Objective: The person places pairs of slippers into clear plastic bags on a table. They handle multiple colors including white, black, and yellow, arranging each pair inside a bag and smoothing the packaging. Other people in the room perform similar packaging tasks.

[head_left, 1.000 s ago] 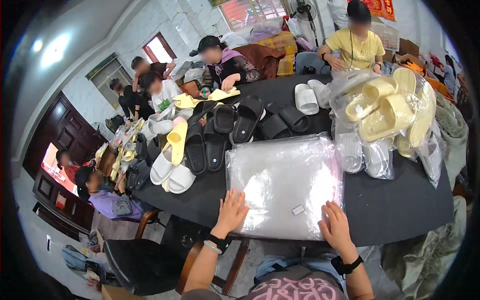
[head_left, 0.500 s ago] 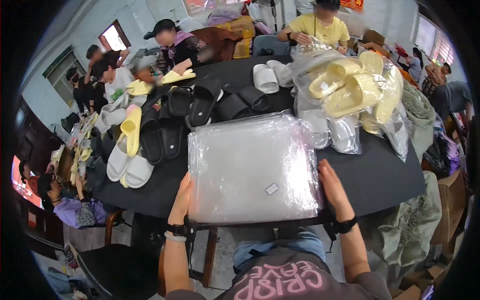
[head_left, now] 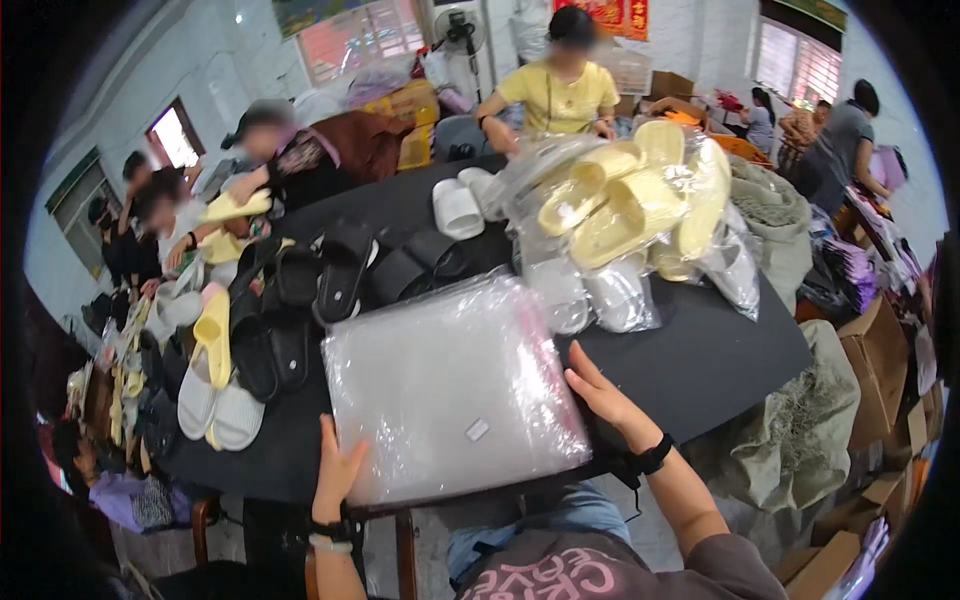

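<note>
A thick stack of clear plastic bags (head_left: 430, 400) lies flat on the black table before me, with a small white label near its lower edge. My left hand (head_left: 340, 463) is at the stack's left edge, fingers stretched, thumb side over the plastic. Beside the right edge is my right hand (head_left: 603, 393), its fingers straight and apart; I cannot tell whether they touch the stack. Beyond the stack, several yellow slippers (head_left: 630, 215) in clear bags are heaped on bagged white slippers (head_left: 620, 292). Black slippers (head_left: 345, 268) sit to the left, next to a pale-soled pair (head_left: 235, 415).
The black table (head_left: 680, 350) curves along its near edge. An unbagged white slipper (head_left: 457, 208) lies farther back. A person in yellow (head_left: 565, 100) is across the table; another person's hand (head_left: 247, 187) is by a yellow slipper. Sacks (head_left: 800, 420) and cardboard boxes (head_left: 872, 355) stand at the right.
The view has turned, shifting the scene left and down. The stack is now tilted in the picture, and my hands still flank it. The person at far left now lifts a yellow slipper.
</note>
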Demonstrator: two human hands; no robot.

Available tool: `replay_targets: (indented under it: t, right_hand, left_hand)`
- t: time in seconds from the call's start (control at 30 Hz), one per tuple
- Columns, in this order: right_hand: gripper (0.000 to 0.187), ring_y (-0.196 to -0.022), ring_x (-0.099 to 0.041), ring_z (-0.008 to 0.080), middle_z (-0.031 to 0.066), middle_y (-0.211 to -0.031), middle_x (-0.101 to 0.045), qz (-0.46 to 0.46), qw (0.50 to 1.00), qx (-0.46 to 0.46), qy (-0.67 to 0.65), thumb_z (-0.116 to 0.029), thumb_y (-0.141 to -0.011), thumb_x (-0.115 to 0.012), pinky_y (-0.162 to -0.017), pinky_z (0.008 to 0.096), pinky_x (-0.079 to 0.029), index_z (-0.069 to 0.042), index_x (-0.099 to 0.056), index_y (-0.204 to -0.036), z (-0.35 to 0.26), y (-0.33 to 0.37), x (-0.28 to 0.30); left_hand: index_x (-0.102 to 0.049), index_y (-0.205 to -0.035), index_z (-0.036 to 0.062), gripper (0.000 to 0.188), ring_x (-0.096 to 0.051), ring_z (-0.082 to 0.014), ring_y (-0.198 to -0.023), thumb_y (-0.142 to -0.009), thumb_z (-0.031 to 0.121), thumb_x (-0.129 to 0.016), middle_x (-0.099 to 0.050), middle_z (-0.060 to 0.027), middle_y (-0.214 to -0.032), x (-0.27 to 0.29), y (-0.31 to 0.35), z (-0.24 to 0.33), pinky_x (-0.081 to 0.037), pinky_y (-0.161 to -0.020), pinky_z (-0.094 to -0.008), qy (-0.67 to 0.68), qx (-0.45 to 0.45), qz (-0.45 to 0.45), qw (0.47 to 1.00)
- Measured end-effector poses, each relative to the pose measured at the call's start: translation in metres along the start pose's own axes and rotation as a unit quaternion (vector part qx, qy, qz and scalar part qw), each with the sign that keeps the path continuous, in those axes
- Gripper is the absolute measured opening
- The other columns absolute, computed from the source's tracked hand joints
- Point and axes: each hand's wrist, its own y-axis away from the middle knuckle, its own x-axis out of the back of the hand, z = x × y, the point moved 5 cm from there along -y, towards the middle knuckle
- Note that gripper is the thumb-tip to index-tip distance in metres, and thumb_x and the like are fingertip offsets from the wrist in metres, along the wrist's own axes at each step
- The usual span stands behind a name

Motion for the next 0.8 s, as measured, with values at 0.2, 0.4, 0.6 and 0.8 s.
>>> replay_targets:
  t: [0.2,0.4,0.6,0.8]
  right_hand:
    - [0.073,-0.144,-0.027,0.0313,0.0105,-0.162,-0.020,0.241,0.944,0.183,-0.134,-0.015,-0.095,-0.063,-0.116,0.0389,-0.024,-0.015,-0.024,-0.157,-0.072,-0.029,0.114]
    - [0.065,-0.138,-0.032,0.0190,0.0060,-0.151,-0.038,0.124,0.970,0.066,-0.200,-0.024,-0.095,-0.063,-0.112,0.0417,-0.024,-0.023,-0.036,-0.153,-0.076,-0.088,0.139]
    - [0.062,-0.125,-0.047,0.0162,0.0047,-0.140,-0.052,0.266,0.948,0.096,-0.143,-0.026,-0.095,-0.064,-0.100,0.0346,-0.038,-0.007,-0.041,-0.149,-0.061,-0.114,0.160]
    - [0.052,-0.093,-0.052,0.0074,-0.0026,-0.115,-0.054,0.336,0.902,0.226,-0.149,-0.008,-0.090,-0.067,-0.080,0.0223,-0.042,-0.012,-0.055,-0.141,-0.108,-0.089,0.148]
  left_hand:
    - [-0.028,-0.150,-0.0047,0.076,-0.025,-0.0409,-0.146,-0.092,0.030,-0.064,-0.028,-0.0265,-0.156,0.009,0.027,0.081,-0.017,-0.119,-0.0523,-0.154,-0.151,0.037,0.976]
    - [-0.045,-0.145,0.0048,0.062,-0.028,-0.0402,-0.144,-0.094,0.037,-0.058,-0.035,-0.0220,-0.154,-0.063,0.027,0.099,-0.018,-0.117,-0.0568,-0.264,-0.215,-0.029,0.940]
    - [-0.049,-0.144,0.0126,0.060,-0.037,-0.0380,-0.140,-0.095,0.048,-0.053,-0.044,-0.0153,-0.150,-0.093,0.024,0.074,-0.023,-0.115,-0.0590,-0.259,-0.222,0.032,0.939]
    - [-0.046,-0.146,0.0119,0.065,-0.038,-0.0382,-0.138,-0.096,0.053,-0.050,-0.044,-0.0162,-0.149,-0.082,0.032,0.081,-0.024,-0.114,-0.0567,-0.281,-0.222,0.050,0.932]
